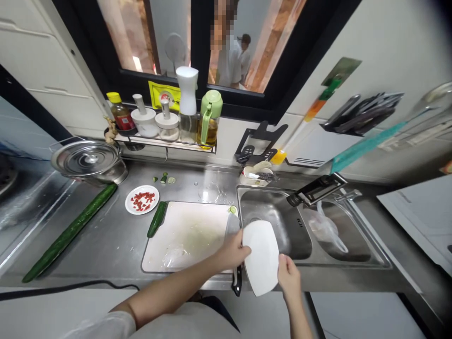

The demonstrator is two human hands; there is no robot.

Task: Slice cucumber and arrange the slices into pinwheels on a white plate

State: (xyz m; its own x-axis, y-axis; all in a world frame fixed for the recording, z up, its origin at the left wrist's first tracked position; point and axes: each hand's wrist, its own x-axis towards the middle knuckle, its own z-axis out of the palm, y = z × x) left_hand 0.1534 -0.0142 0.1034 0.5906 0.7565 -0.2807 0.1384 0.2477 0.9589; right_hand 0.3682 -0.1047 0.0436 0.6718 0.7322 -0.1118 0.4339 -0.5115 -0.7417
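Observation:
A white rectangular plate (262, 256) is held between my two hands over the front edge of the sink. My left hand (233, 250) grips its left side, thumb on the upper face. My right hand (288, 275) pinches the lower right edge. Beneath my left hand a knife (237, 282) with a black handle lies along the right side of the white cutting board (169, 256), its blade partly covered. The board is wet. A cucumber slice (232, 209) rests at its top right corner, and a short cucumber piece (157, 219) lies against its left edge.
Left of the board are a small plate of diced red pieces (142, 200), a long cucumber (70, 235) and a lidded steel pot (90, 160). The sink (268, 207) holds a plastic bag (326, 228) in its right basin. A condiment rack (165, 141) hangs below the window.

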